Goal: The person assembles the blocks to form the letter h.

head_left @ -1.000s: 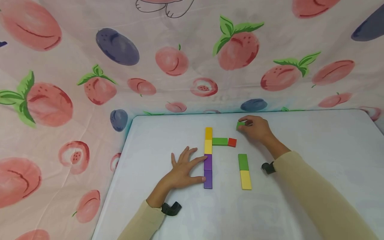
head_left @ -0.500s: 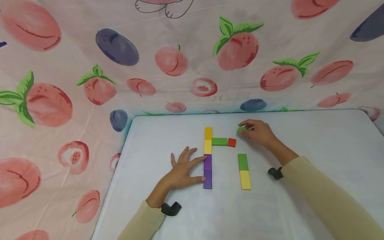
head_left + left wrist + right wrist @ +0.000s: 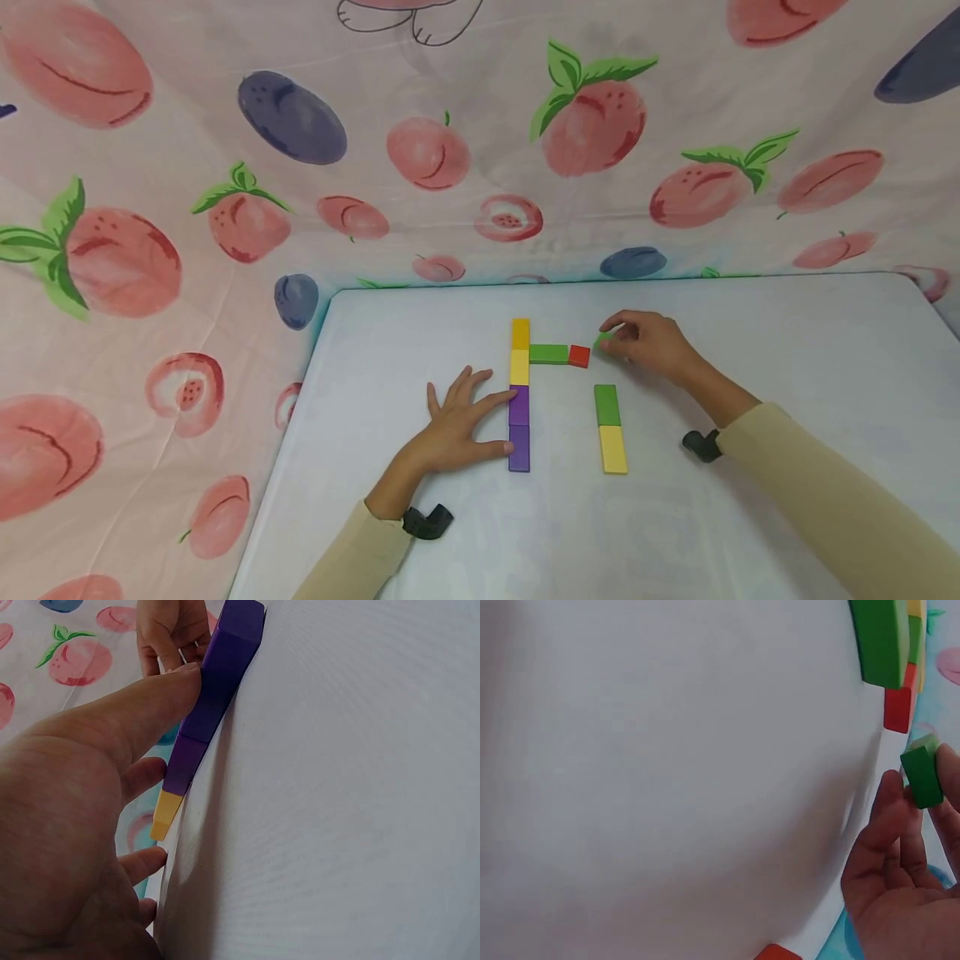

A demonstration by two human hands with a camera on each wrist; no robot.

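R hand [image 3: 651, 343] pinched a small green block [image 3: 603, 339] btwn thumb & fingertips, fingers curled round it, just above the bench [image 3: 787, 350]. Red block [image 3: 579, 356] sat just left of that hand, w/ a long green block [image 3: 549, 353] beyond it. L hand [image 3: 457, 425] lay flat, fingers spread & straight, holding nothing; thumb & index tip touched the purple blocks [image 3: 520, 427] at its right. Green-yellow pair [image 3: 611, 428] lay near, below the R hand.
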